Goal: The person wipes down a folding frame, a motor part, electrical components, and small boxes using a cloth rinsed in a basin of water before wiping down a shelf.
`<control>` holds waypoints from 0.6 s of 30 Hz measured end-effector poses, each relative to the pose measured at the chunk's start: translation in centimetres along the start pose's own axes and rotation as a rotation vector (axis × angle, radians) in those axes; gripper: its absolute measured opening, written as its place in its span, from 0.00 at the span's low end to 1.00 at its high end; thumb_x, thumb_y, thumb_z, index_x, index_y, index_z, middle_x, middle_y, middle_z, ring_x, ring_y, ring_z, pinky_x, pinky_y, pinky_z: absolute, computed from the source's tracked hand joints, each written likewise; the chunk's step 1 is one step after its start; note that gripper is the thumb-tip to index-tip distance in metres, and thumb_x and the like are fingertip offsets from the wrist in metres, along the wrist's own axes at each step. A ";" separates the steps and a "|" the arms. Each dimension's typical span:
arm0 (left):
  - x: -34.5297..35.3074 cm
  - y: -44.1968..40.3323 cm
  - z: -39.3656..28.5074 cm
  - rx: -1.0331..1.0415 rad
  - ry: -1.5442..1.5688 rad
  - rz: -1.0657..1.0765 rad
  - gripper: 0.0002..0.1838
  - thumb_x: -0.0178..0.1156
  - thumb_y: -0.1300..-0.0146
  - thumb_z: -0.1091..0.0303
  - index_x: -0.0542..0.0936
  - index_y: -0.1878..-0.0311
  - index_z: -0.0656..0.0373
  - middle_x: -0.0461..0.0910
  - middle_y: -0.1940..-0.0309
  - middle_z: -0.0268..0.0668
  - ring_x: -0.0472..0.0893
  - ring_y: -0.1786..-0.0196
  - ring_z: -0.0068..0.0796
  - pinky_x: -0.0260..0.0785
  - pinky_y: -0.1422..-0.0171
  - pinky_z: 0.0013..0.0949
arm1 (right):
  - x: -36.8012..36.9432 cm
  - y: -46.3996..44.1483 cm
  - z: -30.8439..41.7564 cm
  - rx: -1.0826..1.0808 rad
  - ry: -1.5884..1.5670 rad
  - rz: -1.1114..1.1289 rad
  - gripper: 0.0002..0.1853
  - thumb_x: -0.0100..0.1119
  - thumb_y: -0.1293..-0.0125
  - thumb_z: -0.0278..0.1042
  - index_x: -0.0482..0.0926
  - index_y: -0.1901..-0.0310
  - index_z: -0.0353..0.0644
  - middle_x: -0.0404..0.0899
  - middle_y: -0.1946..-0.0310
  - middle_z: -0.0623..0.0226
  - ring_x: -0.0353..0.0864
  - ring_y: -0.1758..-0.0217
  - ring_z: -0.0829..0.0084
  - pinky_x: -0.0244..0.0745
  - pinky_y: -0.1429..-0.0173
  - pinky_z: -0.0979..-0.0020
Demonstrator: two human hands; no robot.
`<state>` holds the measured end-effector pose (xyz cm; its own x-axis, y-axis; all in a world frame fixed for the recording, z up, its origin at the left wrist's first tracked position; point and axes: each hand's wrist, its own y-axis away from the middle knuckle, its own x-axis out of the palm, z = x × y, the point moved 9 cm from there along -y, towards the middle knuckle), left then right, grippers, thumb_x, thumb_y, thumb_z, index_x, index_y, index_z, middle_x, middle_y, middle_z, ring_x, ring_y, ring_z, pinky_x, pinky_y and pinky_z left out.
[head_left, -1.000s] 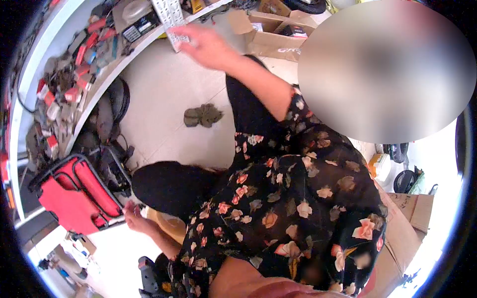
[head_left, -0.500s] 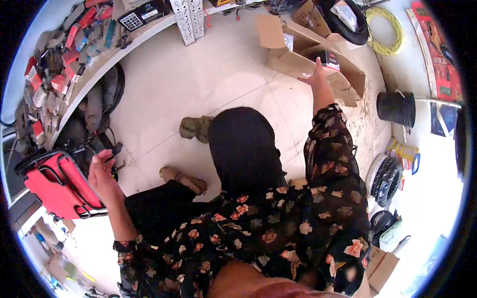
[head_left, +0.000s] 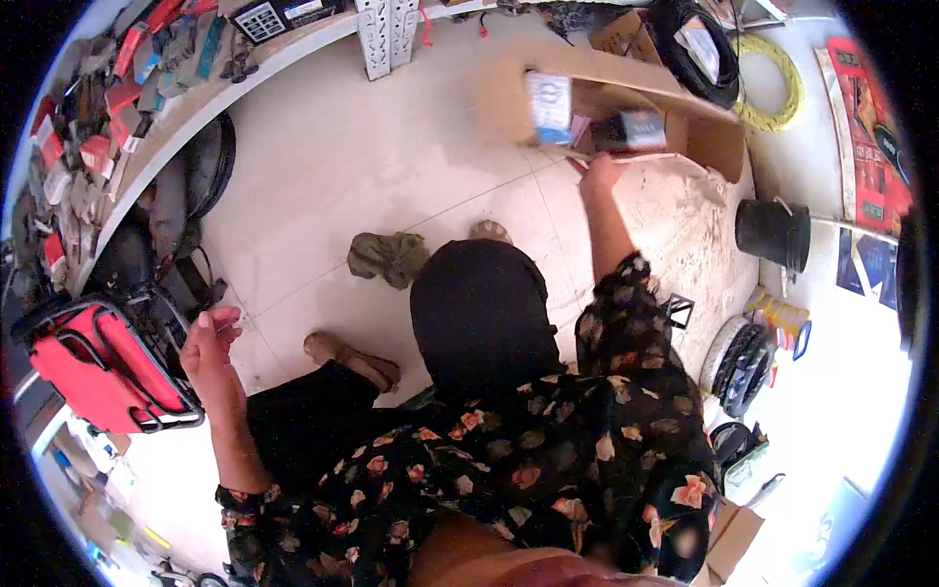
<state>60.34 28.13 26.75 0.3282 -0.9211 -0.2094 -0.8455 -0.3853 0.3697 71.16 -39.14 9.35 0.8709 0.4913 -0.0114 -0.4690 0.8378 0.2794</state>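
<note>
My right hand (head_left: 603,174) is closed on the near edge of an open cardboard box (head_left: 709,122) on the floor at the upper right. Inside the box lie a blue-and-white packet (head_left: 551,106) and a dark box with a red part (head_left: 636,130). My left hand (head_left: 210,338) is raised at the left with its fingers partly curled and apart, holding nothing visible. It is just right of a red folding chair (head_left: 103,367) with a black frame, and I cannot see it touching the chair.
A shelf (head_left: 235,83) full of small boxed parts curves along the left. A green cloth (head_left: 388,257) lies on the floor ahead of my knee. At the right are a black bucket (head_left: 773,233), coiled yellow tubing (head_left: 794,98) and tyres (head_left: 748,367).
My right hand has come from the shelf post down to the cardboard box, and the box now sits turned, its flap blurred. The left hand has risen. The other person's blurred area is gone.
</note>
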 end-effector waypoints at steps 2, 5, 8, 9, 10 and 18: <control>0.4 0.4 -0.6 -0.003 -0.008 0.012 0.18 0.50 0.28 0.58 0.81 0.62 0.63 0.81 0.64 0.36 0.78 0.59 0.25 0.68 0.55 0.29 | -0.9 3.3 -1.5 -0.015 0.031 0.050 0.38 0.45 0.40 0.22 0.45 0.28 0.41 0.60 0.36 0.55 0.70 0.44 0.57 0.80 0.54 0.56; 0.6 0.9 -1.0 0.031 0.037 0.044 0.17 0.50 0.28 0.59 0.81 0.62 0.63 0.81 0.63 0.37 0.78 0.59 0.24 0.68 0.55 0.28 | -0.1 6.7 -3.5 -0.176 0.124 0.333 0.41 0.46 0.41 0.22 0.41 0.27 0.37 0.58 0.34 0.52 0.65 0.38 0.62 0.68 0.39 0.65; 0.3 1.1 -1.0 0.036 0.048 0.041 0.17 0.49 0.28 0.60 0.81 0.61 0.63 0.81 0.63 0.37 0.78 0.59 0.24 0.68 0.55 0.28 | 2.5 10.9 -4.4 -0.142 0.044 0.480 0.42 0.47 0.45 0.20 0.43 0.28 0.37 0.64 0.38 0.49 0.69 0.40 0.59 0.67 0.37 0.63; 0.3 1.3 -1.2 0.043 0.039 0.046 0.17 0.49 0.28 0.60 0.81 0.61 0.64 0.81 0.63 0.37 0.78 0.59 0.24 0.68 0.55 0.28 | 3.6 11.8 -4.7 -0.095 0.035 0.505 0.42 0.47 0.45 0.20 0.43 0.28 0.37 0.63 0.38 0.49 0.70 0.42 0.58 0.68 0.39 0.63; 0.4 1.5 -1.5 0.051 0.030 0.050 0.17 0.49 0.28 0.60 0.81 0.61 0.64 0.81 0.63 0.37 0.78 0.59 0.25 0.68 0.55 0.28 | 4.6 12.2 -5.3 -0.047 0.026 0.532 0.42 0.46 0.46 0.20 0.43 0.28 0.37 0.63 0.38 0.49 0.72 0.44 0.57 0.69 0.40 0.64; -0.2 1.9 -1.3 0.036 -0.005 0.044 0.18 0.49 0.28 0.59 0.81 0.61 0.64 0.82 0.63 0.38 0.78 0.58 0.24 0.68 0.55 0.28 | 11.9 12.0 -6.9 0.265 0.224 0.420 0.38 0.46 0.44 0.24 0.46 0.33 0.60 0.66 0.47 0.55 0.75 0.51 0.51 0.79 0.62 0.36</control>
<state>59.19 27.50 28.63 0.2888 -0.9367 -0.1981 -0.8735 -0.3425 0.3459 74.88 -21.57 5.97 0.5509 0.8335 -0.0427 -0.6915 0.4846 0.5357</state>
